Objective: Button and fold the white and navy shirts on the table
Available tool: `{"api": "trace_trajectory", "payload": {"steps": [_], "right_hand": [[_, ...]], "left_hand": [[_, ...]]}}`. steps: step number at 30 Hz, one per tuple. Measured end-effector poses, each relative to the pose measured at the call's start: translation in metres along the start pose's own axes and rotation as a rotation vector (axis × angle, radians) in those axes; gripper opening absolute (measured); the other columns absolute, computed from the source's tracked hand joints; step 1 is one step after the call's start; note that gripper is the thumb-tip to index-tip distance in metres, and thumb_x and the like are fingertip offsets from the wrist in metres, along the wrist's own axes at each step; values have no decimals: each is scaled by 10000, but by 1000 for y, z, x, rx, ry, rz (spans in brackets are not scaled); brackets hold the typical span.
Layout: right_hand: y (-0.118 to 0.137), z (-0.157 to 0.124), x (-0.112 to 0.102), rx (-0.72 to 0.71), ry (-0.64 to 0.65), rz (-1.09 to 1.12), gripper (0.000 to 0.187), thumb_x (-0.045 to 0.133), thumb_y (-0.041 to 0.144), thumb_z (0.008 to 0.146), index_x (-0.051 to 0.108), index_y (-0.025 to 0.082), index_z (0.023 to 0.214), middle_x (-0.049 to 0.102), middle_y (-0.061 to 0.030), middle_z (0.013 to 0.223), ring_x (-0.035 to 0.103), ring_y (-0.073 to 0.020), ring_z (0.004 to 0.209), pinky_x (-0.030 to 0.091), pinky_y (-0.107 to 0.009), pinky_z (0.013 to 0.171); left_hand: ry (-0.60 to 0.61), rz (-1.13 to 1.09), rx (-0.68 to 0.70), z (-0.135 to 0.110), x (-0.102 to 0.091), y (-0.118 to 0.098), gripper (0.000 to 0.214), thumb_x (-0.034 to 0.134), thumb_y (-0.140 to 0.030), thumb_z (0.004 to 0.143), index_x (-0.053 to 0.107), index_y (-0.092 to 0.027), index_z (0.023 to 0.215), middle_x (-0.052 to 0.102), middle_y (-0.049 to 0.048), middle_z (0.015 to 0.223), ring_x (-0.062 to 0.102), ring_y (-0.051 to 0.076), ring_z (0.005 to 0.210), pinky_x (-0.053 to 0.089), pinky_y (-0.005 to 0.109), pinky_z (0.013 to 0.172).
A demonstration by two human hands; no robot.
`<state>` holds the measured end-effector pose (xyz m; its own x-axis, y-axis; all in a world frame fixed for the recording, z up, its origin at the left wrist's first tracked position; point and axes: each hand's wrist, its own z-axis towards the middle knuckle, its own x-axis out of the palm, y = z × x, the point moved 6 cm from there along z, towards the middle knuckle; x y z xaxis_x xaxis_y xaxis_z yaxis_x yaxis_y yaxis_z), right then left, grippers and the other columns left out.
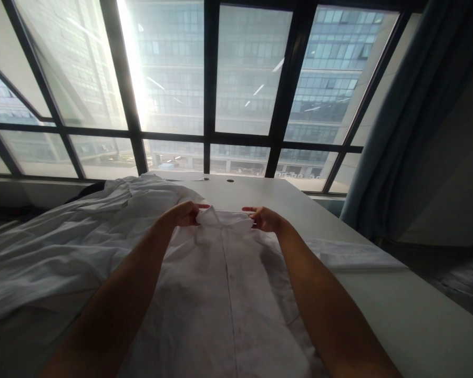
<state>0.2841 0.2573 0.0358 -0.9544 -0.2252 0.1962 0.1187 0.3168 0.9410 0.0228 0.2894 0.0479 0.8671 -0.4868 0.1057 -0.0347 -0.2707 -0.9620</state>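
A white shirt (pixel 207 294) lies stretched out before me, front side up, its button placket running down the middle toward me. The collar is at the far end. My left hand (pixel 186 214) pinches the left side of the collar, with the index finger pointing inward. At the collar's right side, my right hand (pixel 265 218) grips the edge between thumb and fingers, its index finger also extended. Both hands are closed on the cloth. Shadow falls over the shirt's near part, and its lower end runs out of view.
A heap of crumpled white cloth (pixel 74 247) covers the left of the white table (pixel 382 294). Flat white fabric (pixel 355 254) lies on the right side. Large windows (pixel 244 73) rise behind the table, and a blue-grey curtain (pixel 398 136) hangs at right.
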Motion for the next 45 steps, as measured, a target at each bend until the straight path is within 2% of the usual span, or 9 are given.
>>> {"api": "trace_trajectory", "payload": {"steps": [5,14,19,23,30,34,39,42,45], "right_hand": [[0,-2,6,7,-10,30,574,480,-9,578,578,147,1122,663,-34,789,619,-152,647,524,-276,639],[1,1,7,-59,44,-9,295,588,90,717,644,142,1002,635,-19,753,561,-122,598,467,-225,553],[4,1,4,-169,31,11,389,572,-17,646,637,175,977,656,0,775,601,-122,660,489,-228,627],[4,0,6,-191,93,67,481,513,-67,543,616,184,939,688,13,789,631,-137,721,485,-235,664],[2,3,-1,-173,33,42,435,545,-18,549,561,194,929,621,32,716,569,-121,597,444,-228,586],[-2,6,-1,-137,-43,40,391,544,23,579,545,185,935,585,6,724,569,-141,613,458,-253,597],[1,9,0,-187,-87,-44,225,591,177,691,561,175,914,537,12,689,508,-132,570,428,-253,556],[6,10,2,-292,-97,-353,266,721,344,703,633,159,872,598,-18,771,532,-132,637,431,-250,605],[9,13,2,-367,-211,-731,255,801,284,630,701,137,812,650,-49,835,574,-150,717,440,-252,665]], "left_hand": [[-48,48,-96,2,14,6,270,713,-214,690,728,-125,944,643,30,645,579,170,550,526,286,522],[-58,14,97,17,30,4,136,720,-246,784,717,-120,837,705,63,775,638,139,660,516,204,582],[-78,-74,143,17,23,2,245,735,-290,813,703,-129,995,696,71,866,652,139,705,541,217,627],[12,-170,188,11,22,-3,404,776,-174,777,669,-150,1166,690,96,1038,672,152,832,570,266,789],[59,-156,154,-2,14,-6,386,722,-165,826,659,-168,1207,675,67,959,641,120,739,581,266,742],[1,101,134,-5,13,-8,383,783,-353,767,712,-168,1096,678,81,1007,640,156,774,566,265,670],[-87,779,260,-2,22,-19,417,810,-517,649,758,-155,851,704,52,838,617,156,719,471,199,598],[-207,1000,405,1,23,-30,403,748,-534,693,758,-144,796,676,34,706,578,147,641,446,218,579],[-296,1156,505,5,21,-35,370,677,-501,755,762,-141,760,665,44,706,569,156,639,435,242,591]]}}
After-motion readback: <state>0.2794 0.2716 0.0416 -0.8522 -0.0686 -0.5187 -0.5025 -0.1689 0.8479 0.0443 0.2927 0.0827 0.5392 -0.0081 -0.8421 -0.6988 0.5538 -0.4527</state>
